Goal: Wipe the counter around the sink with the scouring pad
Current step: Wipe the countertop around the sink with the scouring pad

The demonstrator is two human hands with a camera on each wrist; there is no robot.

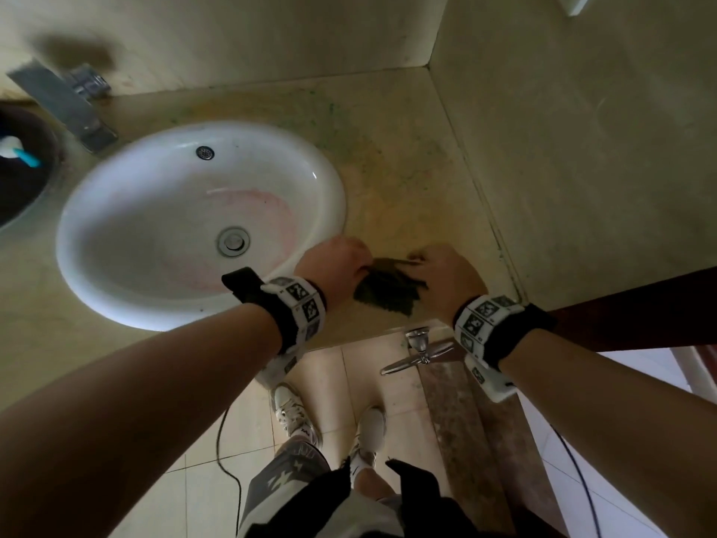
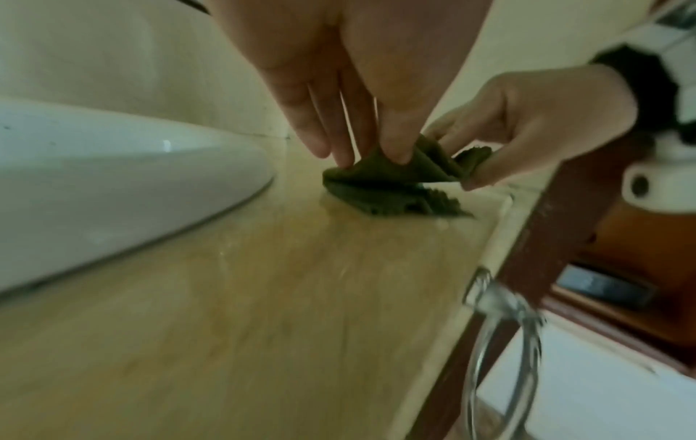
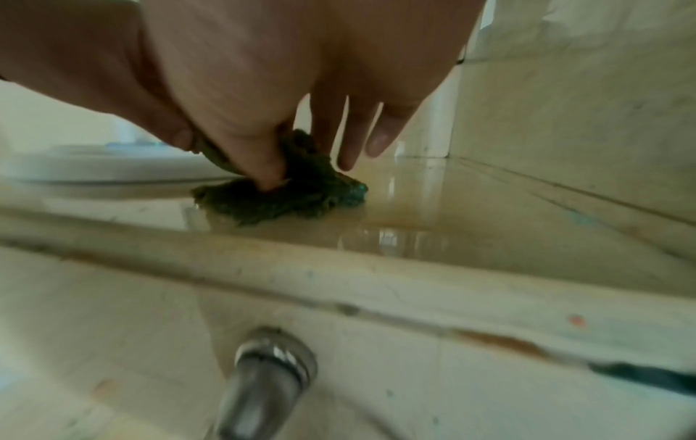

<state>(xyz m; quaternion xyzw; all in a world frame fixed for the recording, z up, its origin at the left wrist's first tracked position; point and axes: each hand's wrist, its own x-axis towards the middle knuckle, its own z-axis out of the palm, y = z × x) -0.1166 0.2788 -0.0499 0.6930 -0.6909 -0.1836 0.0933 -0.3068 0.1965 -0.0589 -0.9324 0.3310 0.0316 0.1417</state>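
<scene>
A dark green scouring pad [image 1: 388, 291] lies crumpled on the wet beige counter [image 1: 407, 180], right of the white sink [image 1: 116, 211] and near the front edge. My left hand [image 1: 337, 262] pinches the pad's left side. My right hand [image 1: 438, 273] pinches its right side. In the left wrist view the left hand [image 2: 376, 154] lifts a fold of the pad [image 2: 388, 184] between thumb and fingers, while the right hand [image 2: 527, 128] holds the opposite corner. In the right wrist view the right thumb [image 3: 263, 172] presses into the pad [image 3: 301, 193], whose lower part rests on the counter.
A tiled wall [image 1: 582, 149] closes the counter on the right and another at the back. A metal faucet [image 1: 66, 99] stands behind the sink at far left. A chrome fitting [image 1: 419, 351] juts out below the counter's front edge, beside a dark wooden frame [image 1: 620, 312].
</scene>
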